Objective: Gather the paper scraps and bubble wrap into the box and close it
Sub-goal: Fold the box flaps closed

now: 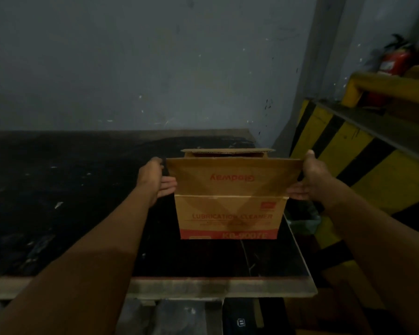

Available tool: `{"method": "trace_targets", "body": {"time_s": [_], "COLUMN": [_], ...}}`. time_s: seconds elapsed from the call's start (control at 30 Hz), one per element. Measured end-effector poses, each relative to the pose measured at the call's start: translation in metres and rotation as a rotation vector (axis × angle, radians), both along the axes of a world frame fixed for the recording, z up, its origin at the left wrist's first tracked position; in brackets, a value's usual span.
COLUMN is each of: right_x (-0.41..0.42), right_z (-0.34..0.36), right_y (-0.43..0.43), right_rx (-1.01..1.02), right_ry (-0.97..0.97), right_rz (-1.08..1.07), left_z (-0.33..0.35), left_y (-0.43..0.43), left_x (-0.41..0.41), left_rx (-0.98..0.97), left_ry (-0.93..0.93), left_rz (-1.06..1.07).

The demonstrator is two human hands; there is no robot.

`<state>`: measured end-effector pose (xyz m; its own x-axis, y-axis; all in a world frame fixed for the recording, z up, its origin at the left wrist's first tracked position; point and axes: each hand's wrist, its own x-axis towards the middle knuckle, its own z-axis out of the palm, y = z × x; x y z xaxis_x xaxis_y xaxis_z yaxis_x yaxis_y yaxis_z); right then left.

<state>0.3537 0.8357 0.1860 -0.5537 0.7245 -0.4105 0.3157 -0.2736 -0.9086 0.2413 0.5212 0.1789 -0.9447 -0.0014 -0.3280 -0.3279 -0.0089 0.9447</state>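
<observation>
A brown cardboard box [230,217] with red "LUBRICATION CLEANER" print stands near the right end of a dark table [58,189]. Its near top flap [232,176] stands upright, and the far flap [228,151] shows behind it. My left hand [153,177] grips the left edge of the near flap. At the flap's right edge my right hand [310,177] holds on the same way. The upright flap hides the inside of the box. No paper scraps or bubble wrap are visible outside the box.
A grey wall rises behind the table. A yellow-and-black striped barrier [348,151] stands right of the table, with a red fire extinguisher [394,60] behind it. The table's front edge [203,286] runs close to me.
</observation>
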Motion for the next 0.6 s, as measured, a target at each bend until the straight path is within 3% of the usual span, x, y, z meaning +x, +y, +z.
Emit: {"method": "trace_targets", "body": {"time_s": [0.17, 0.37, 0.47, 0.6], "right_x": [-0.02, -0.041, -0.065, -0.095], "right_z": [-0.02, -0.045, -0.065, -0.083], "right_y": [-0.016, -0.022, -0.008, 0.007], "right_rx": [0.284, 0.924, 0.949, 0.94], "right_ry": [0.017, -0.216, -0.225, -0.175], "right_rz": [-0.125, 0.168, 0.272, 0.363], "left_z": [-0.013, -0.03, -0.04, -0.053], "left_y": [0.022, 0.054, 0.069, 0.095], "left_x": [-0.018, -0.035, -0.054, -0.088], "left_rx": [-0.226, -0.804, -1.155, -1.378], "left_ry": [0.194, 0.594, 0.842, 0.954], "left_rz": [0.07, 0.086, -0.006, -0.351]}}
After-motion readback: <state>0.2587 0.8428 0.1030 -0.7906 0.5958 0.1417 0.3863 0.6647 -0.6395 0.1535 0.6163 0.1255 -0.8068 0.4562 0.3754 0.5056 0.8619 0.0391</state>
